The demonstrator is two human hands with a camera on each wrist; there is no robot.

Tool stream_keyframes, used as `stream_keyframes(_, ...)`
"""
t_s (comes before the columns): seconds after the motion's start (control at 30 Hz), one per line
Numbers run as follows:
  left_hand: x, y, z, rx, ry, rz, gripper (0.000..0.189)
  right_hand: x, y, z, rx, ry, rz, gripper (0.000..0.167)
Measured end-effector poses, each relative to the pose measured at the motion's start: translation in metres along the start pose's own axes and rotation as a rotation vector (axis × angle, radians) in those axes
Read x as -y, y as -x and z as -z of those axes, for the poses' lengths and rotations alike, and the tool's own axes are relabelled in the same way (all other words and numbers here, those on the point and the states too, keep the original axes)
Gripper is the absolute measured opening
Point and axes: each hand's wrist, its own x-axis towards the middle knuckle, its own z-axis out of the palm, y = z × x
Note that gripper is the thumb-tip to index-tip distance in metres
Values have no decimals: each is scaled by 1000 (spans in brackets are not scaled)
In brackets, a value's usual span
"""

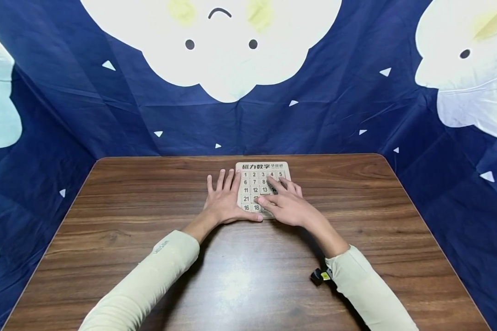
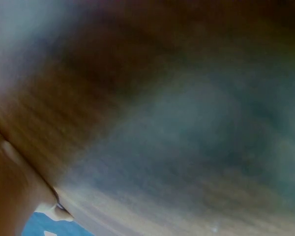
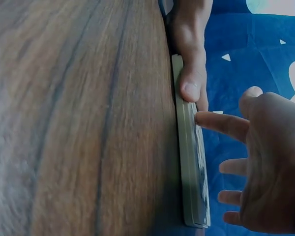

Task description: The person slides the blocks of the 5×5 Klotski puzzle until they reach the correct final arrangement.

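Observation:
A pale number sliding puzzle (image 1: 262, 166) lies flat near the far edge of the table, with numbered tiles in rows. My left hand (image 1: 223, 202) lies spread along its left side, fingers straight, the thumb stretched across its near edge. In the right wrist view the left thumb (image 3: 191, 81) presses on the end of the puzzle. Over the puzzle's right part is my right hand (image 1: 291, 208), covering several tiles. One extended finger (image 3: 221, 124) reaches the tile surface while the others are held off it. The left wrist view is mostly blurred, with part of the left hand (image 2: 12, 189) at the lower left.
The brown wood-grain table (image 1: 107, 230) spreads around the puzzle on all sides. A dark blue cloth (image 1: 182, 122) with white clouds and triangles stands behind and beside it. A small black device (image 1: 316, 276) sits at the right wrist.

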Motion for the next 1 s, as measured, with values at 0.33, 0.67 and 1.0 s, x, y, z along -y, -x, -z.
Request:
stream_keyframes(0.33,-1,-2,2,10,16,4,172,-16,6,7,-18,18,-66,48)
stream_keyframes(0.67,0,0,-1,11,10,-1,173,-6,2,1,-62,-26,-2,49)
stream_keyframes(1.0,-2,1,2,32,-7,14,171,7,-13,-11,67,19,10,55)
